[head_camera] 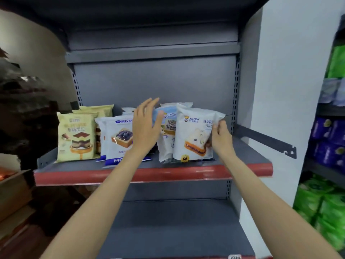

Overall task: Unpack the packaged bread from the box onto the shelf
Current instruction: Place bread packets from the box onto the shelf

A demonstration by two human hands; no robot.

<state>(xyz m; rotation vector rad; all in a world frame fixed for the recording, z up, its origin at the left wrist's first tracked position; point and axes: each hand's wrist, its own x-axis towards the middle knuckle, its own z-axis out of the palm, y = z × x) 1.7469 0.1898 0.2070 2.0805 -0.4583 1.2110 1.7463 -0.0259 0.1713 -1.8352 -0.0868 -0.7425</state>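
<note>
Shop aisle, grey metal shelf [61, 168] w/ red front lip, perforated uprights at the back; green and purple packs on the next rack to the right. Cardboard box [11, 186] sits low at far left, only partly in view.

Right hand [221, 135] pinches the right edge of the white pack [194, 135], which stands upright on the shelf just in front of a blue pack [167, 124]. Left hand [146, 126] is open, fingers straight, hovering beside the blue pack; contact unclear.

Risk, imo: packs are soft, puffy film pillows on narrow bottom seams, so letting go off-balance could tip the white one fwd over the lip, or knock the blue one back. Film looks slick and crinkly, so the pinch may slip. The yellow pack [76, 137] and blueberry pack [119, 137] lean at left and could domino if nudged.
</note>
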